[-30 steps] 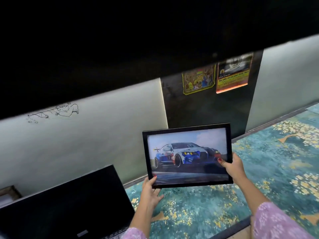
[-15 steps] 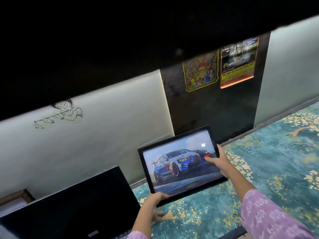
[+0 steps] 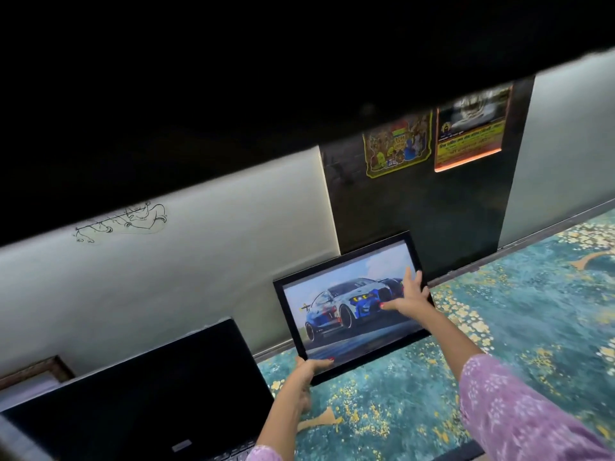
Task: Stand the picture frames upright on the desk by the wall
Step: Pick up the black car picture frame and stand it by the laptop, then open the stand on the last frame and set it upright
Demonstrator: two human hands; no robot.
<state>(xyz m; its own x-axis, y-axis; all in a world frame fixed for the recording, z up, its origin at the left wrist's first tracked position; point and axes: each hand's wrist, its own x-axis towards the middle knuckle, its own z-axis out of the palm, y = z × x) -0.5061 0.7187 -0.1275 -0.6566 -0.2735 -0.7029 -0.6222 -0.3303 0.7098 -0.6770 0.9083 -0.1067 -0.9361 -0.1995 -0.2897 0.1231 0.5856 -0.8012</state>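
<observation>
A black picture frame (image 3: pixel 336 314) with a photo of a blue and white racing car stands tilted back at the rear of the desk (image 3: pixel 519 331), close to the wall (image 3: pixel 199 267) and the dark panel. My left hand (image 3: pixel 307 374) grips the frame's lower left corner from below. On the frame's right edge rests my right hand (image 3: pixel 407 294), fingers spread over the glass and thumb on the front. Whether the frame's top touches the wall cannot be told.
An open black laptop (image 3: pixel 149 387) stands just left of the frame. A brown wooden frame (image 3: pixel 33 371) peeks out at the far left by the wall. Two posters (image 3: pixel 432 138) hang on the dark panel above. The desk has a teal and gold patterned cover.
The frame has gone from held up in the air down and back toward the wall, tilting as it went. My right hand's fingers have spread out over its right edge.
</observation>
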